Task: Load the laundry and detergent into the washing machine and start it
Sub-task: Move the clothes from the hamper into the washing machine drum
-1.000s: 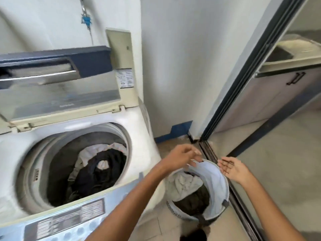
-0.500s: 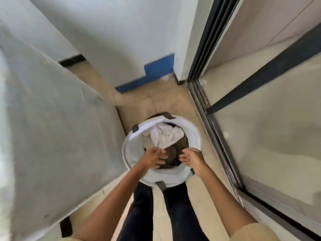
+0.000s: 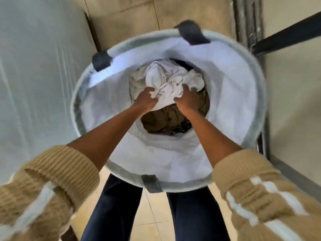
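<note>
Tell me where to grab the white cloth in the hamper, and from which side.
Take the white cloth by its bunched near edge, reaching straight down from above: it lies crumpled on top of the brown clothes, deep inside the hamper. The left hand and right hand grip it there.

Beige floor tiles (image 3: pixel 121 13) beside dark door track (image 3: pixel 246 18).
</note>
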A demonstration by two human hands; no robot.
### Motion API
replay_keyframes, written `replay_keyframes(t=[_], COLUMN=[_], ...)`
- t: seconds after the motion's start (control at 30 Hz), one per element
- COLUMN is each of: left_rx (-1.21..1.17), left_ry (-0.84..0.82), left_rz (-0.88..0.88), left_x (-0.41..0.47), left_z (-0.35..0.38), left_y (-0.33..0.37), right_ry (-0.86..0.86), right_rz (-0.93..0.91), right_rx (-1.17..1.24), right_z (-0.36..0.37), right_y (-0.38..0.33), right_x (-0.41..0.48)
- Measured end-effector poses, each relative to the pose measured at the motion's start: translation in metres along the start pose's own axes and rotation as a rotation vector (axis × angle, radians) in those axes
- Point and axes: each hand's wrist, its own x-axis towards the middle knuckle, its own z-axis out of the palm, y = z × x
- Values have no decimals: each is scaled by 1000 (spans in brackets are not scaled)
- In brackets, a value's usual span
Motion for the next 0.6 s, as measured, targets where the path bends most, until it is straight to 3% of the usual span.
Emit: replay_keyframes(t=[0.17,0.3,0.37,0.5,0.6], left_rx=[27,-33,-71,-150,-341], left_ry=[120,93,64,54,15], left_rz=[36,-11,-73,-50,-121], left_x=[57,62,54,15,-22], left_z=[4,0,-4,-21,-32], left_y=[-28,-47,-49,-31,0], right_ry=[60,125,76,-265,-381], right_rz=[-200,-277,-291,-182,-173], right_rx=[-159,-498,-325,-16,249], right_z=[41,54,38,-17,-48], right_y=[-31,-26,-24,-34,-40], right_x=[59,72,73,39,-14])
